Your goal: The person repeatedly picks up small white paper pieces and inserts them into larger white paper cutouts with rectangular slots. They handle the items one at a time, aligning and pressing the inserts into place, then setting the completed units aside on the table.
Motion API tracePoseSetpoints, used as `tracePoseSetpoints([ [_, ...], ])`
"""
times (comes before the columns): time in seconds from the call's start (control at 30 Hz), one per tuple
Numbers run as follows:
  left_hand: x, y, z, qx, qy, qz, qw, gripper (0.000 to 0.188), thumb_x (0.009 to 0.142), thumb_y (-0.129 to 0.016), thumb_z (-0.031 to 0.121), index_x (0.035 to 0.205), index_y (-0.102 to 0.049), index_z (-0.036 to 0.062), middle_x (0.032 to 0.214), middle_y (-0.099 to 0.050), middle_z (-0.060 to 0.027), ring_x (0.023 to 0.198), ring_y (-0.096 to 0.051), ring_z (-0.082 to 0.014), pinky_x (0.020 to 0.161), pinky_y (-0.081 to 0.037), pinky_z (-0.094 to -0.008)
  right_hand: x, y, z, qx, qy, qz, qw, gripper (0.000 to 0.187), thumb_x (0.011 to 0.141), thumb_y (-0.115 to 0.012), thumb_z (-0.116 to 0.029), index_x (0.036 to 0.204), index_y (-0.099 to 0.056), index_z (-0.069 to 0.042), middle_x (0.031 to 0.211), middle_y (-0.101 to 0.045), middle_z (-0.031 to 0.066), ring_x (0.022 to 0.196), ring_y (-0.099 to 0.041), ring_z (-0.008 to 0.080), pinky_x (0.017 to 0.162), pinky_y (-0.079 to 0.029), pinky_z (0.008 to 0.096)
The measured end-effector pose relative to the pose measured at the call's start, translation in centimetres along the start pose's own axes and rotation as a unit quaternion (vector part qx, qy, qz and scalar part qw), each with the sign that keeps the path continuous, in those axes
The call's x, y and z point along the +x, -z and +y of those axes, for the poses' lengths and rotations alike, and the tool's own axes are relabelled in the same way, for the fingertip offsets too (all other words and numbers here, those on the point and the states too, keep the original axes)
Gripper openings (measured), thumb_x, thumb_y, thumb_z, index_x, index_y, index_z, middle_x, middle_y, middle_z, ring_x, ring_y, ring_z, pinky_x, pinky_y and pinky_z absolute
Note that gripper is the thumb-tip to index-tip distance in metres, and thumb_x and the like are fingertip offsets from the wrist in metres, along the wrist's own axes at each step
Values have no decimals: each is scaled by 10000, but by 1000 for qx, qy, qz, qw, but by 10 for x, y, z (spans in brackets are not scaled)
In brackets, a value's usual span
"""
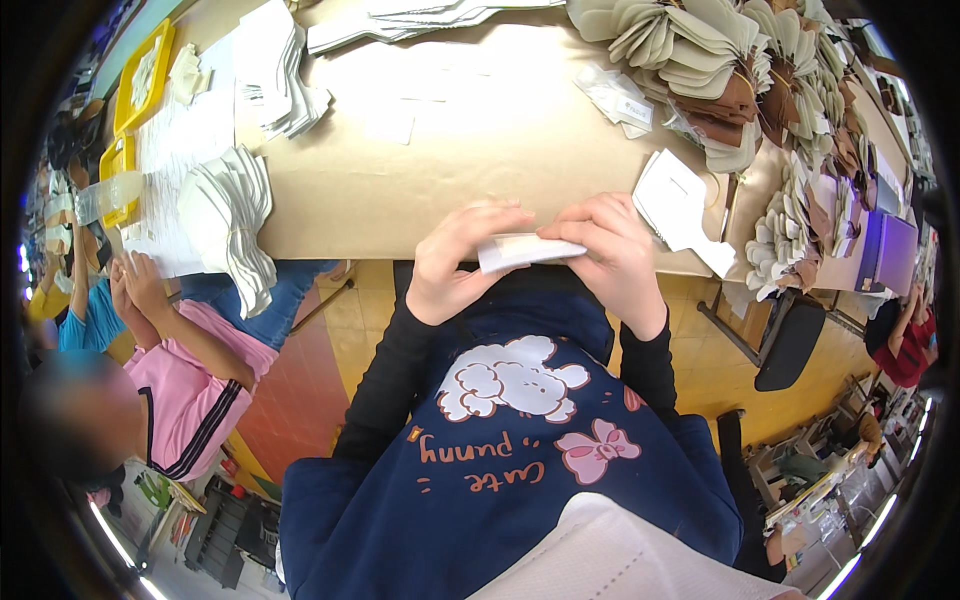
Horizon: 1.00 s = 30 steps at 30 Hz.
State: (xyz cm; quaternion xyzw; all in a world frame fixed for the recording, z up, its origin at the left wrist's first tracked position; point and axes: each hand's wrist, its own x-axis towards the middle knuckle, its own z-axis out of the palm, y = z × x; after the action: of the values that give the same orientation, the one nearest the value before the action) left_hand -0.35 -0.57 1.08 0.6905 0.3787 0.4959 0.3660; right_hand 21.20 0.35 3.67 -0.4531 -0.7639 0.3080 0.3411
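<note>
At the table's near edge, in front of my body, both hands hold a small pale flat piece [522,256] with a white edge. My left hand [455,262] is closed on its left end. On the right end, the fingers of my right hand [615,250] bend over the top. Its exact kind is too small to make out. Just right of my right hand lies a small stack of white cut pieces [680,205] with a narrow tail hanging over the table edge.
Brown paper [350,180] covers the table. Fanned white pieces [230,220] lie at left, near yellow trays [145,75]. Bundled beige and brown pieces [700,60] crowd the right, beside small plastic bags [615,100]. A co-worker in pink [200,390] sits at left; a black stool [790,340] stands right.
</note>
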Motion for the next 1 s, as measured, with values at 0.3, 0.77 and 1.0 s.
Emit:
tracePoseSetpoints([
  [0.3,28,7,18,-20,-123,-8,992,150,744,-751,27,892,-765,2,912,-755,-127,856,-743,-291,754,-611,-353,4,16,-18,-18,109,102,989,288,609,-765,-5,870,-763,-125,850,-689,-35,780,-611,173,779,-419,352],
  [0.77,22,-9,23,-258,452,21,854,251,935,-736,123,1056,-727,-96,886,-753,-116,748,-691,-105,659,-540,-233,6,22,-14,312,-408,-45,857,236,948,-709,-159,985,-732,73,829,-724,47,743,-630,64,657,-505,224],
  [1.0,27,-10,25,-272,470,29,839,247,927,-739,105,1061,-716,-101,909,-752,-124,779,-699,-116,690,-551,-240,9,27,-7,242,-416,-121,868,274,916,-746,-180,1020,-739,73,832,-734,65,730,-646,69,639,-509,226],
])
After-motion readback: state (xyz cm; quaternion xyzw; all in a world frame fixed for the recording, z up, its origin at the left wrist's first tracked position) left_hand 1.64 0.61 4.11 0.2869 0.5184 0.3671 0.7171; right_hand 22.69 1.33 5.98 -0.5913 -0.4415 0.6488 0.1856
